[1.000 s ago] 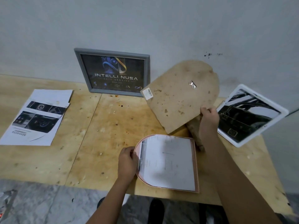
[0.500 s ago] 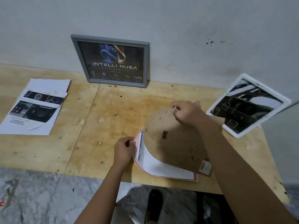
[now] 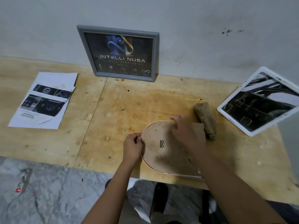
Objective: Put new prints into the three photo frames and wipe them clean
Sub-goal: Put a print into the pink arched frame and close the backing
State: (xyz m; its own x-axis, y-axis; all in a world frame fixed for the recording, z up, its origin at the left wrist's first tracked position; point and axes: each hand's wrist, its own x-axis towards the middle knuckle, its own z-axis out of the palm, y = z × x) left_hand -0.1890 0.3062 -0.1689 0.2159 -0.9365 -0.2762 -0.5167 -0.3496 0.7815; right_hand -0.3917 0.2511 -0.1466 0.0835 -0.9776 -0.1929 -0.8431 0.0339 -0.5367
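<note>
Grey marbled floor (image 3: 48, 191) is seen at lower left, below the near table edge, with a small red light (image 3: 18, 190) on it. The plywood tabletop (image 3: 113, 120) is pale, pitted and stained, darker orange toward the middle, and is crossed by one seam running front to back. A stack of prints (image 3: 43, 101) is laid flat on its left part, well apart from everything else. A grey frame (image 3: 119, 52) with a dark print reading INTELLI NUSA is stood at the back centre, leaned on the wall (image 3: 194, 21). The wall is painted off-white, scuffed, with a few dark specks at upper right. The arched frame (image 3: 146, 164) is laid face down near the front edge, right of centre, with a brown backing board (image 3: 161, 157) seated in it and a small metal hanger (image 3: 161, 143) showing on the board. Its curved left rim is pinched by the left hand (image 3: 132, 147), fingers curled. The board's upper part is pressed by the right hand (image 3: 184, 128), fingers extended and laid flat. A rolled cloth (image 3: 205, 118), brownish, is lying just beside the frame's far right corner. A white frame (image 3: 258, 102) holding a dark print is propped tilted at the far right.
</note>
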